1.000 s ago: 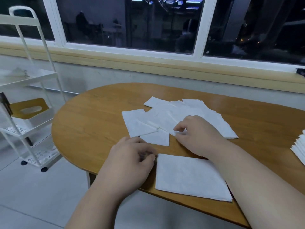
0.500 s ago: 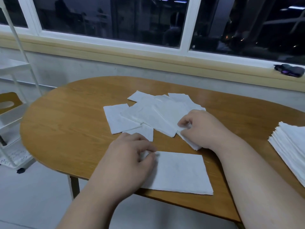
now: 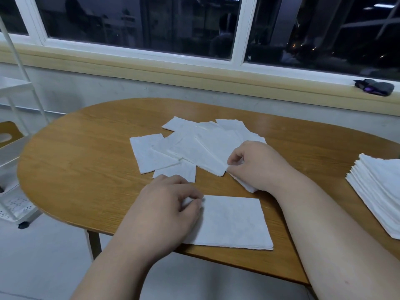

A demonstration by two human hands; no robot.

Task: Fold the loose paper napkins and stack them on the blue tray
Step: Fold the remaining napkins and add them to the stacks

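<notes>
The left hand (image 3: 164,206) pinches the left corner of the near napkin (image 3: 233,224), which lies flat at the near edge of the bench (image 3: 75,165). The right hand (image 3: 257,165) pinches a napkin at the right side of the loose napkins (image 3: 188,148) in the middle. A napkin stack (image 3: 378,195) sits at the right edge.

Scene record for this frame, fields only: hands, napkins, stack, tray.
left hand: pinches far-left corner of near napkin
right hand: pinches an edge in the loose napkin pile
near napkin: flat, at the near edge of the table
napkin stack: right side of table, cut off by frame
blue tray: not in view
</notes>
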